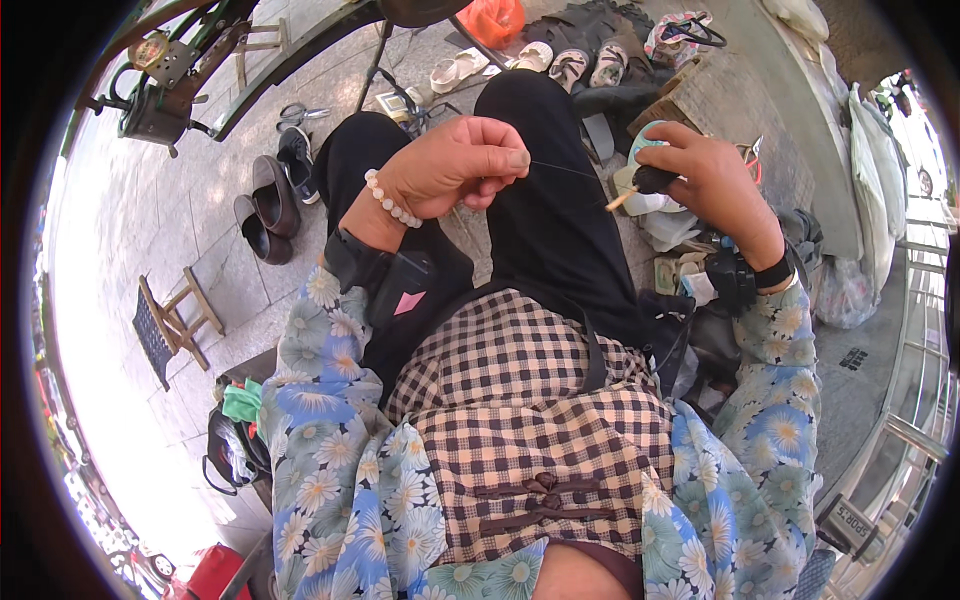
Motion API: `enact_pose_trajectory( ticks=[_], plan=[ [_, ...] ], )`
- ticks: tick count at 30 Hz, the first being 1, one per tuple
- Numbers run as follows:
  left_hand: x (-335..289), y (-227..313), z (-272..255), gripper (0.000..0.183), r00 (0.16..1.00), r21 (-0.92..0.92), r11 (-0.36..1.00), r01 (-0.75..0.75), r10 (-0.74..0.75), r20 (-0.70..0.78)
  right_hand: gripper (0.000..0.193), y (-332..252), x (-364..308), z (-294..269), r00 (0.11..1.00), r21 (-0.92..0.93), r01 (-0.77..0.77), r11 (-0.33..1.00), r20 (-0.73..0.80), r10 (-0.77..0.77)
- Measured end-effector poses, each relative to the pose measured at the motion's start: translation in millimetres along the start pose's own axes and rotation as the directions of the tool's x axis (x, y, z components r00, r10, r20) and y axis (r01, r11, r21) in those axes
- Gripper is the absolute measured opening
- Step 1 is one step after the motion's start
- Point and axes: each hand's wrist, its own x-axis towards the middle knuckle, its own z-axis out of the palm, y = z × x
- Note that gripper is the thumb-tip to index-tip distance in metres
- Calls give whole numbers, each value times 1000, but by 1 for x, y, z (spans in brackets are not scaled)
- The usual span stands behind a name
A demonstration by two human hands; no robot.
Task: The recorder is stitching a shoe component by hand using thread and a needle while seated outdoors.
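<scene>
Above my lap, my left hand (440, 168) is closed, thumb against the fingers, pinching a fine dark thread (566, 168). The thread runs across to the right, toward my right hand (718, 185). There, curled fingers hold a small dark thread spool (654, 181) with a pale wooden stick (621, 200) poking out of it. Both hands are raised over my black trousers (540, 190), well apart from each other. Behind the right hand, a pale green and white object (650, 140) is partly hidden, and I cannot make out its kind.
At upper left stands a dark metal machine (155, 120). Scissors (302, 115), brown shoes (270, 205) and a dark sneaker (295, 160) lie on the paving. A folding stool (180, 320) is farther left. Pale shoes (570, 68) sit ahead, a wooden box (690, 105) ahead right.
</scene>
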Motion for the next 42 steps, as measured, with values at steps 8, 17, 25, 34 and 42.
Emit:
enact_pose_trajectory(
  ticks=[8, 17, 25, 34, 42],
  plan=[
    [3, -5, 2, 13, 999, 74, 997, -29, 32, -44, 33, -4, 7, -2, 964, 964, 184, -191, -139, 226],
    [-4, -1, -4, 11, 997, 236, 971, 34, -16, -77, 43, -8, 8, 6, 883, 950, -69, 304, -83, 461],
    [4, 7, 6, 9, 991, 662, 741, -112, 136, 15, 44, -28, 10, 10, 992, 22, -99, 995, 76, 97],
    [20, 6, 26, 7, 923, 592, 755, -284, 383, -46, 33, -18, 15, 21, 939, 787, -124, 605, -104, 328],
    [40, 4, 59, 3, 651, 613, 531, -585, 758, -35, 35, -47, 45, 15, 879, 983, 104, -150, -20, 476]
  ],
)
